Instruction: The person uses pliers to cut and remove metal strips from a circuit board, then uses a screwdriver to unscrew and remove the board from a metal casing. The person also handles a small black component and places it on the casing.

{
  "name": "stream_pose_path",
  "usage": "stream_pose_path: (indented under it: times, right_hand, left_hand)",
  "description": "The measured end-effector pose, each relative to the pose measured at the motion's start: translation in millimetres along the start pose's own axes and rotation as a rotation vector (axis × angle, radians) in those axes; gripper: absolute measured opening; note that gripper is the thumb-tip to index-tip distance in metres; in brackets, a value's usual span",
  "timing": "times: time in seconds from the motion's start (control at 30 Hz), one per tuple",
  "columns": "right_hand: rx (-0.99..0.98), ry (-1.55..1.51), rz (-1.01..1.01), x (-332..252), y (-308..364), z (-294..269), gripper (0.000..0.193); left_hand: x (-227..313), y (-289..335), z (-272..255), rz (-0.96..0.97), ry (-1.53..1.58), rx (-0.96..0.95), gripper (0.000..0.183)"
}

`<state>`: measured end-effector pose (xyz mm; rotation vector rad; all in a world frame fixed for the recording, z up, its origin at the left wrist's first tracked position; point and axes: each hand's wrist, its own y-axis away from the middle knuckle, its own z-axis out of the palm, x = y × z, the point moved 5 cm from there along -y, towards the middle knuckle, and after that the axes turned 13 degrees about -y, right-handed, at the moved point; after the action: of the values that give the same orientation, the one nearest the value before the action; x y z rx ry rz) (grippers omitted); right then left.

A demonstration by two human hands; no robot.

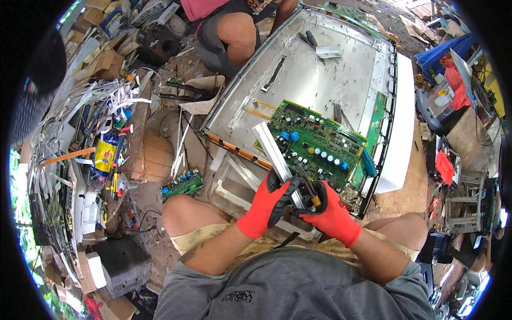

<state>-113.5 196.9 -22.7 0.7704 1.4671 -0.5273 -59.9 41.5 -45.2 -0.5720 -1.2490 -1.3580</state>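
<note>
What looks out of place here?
A small green circuit board lies loose off the metal panel, to its left; odd, since the larger circuit board rests on the panel itself. Farther left, white strips spill in a tangled heap.

Left glove [269, 200]: is showing bright red, turning black over the fingers, at lower centre
Right glove [333, 214]: is wearing the same red and black
Metal bar [272, 149]: is gleaming silver-white at mid-frame
Hand tool [308, 184]: is looking dark, with a yellowish-brown end
Circuit board [314, 136]: is showing green, dotted with blue, white and black
Large panel [314, 80]: is shining silver-grey, with orange striping its lower edge
Sheet [400, 128]: is staying plain white, right of centre
Shirt [320, 290]: is showing grey with black print, bottom
Bag [105, 152]: is mixing yellow and blue, left
</note>
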Motion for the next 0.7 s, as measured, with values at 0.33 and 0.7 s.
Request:
stream_pose_path:
  times: [0.33, 0.7]
  right_hand:
    - [-0.148, -0.493, 0.318, 4.4, -2.8, 2.9, 0.07]
    - [0.075, 0.115, 0.017, -11.5, -4.6, -33.4, 0.057]
  left_hand:
    - [-2.5, 2.2, -65.4, 0.184, -0.446, 0.225, 0.033]
    - [8.6, -16.2, -144.5, -0.216, -1.399, 0.62, 0.077]
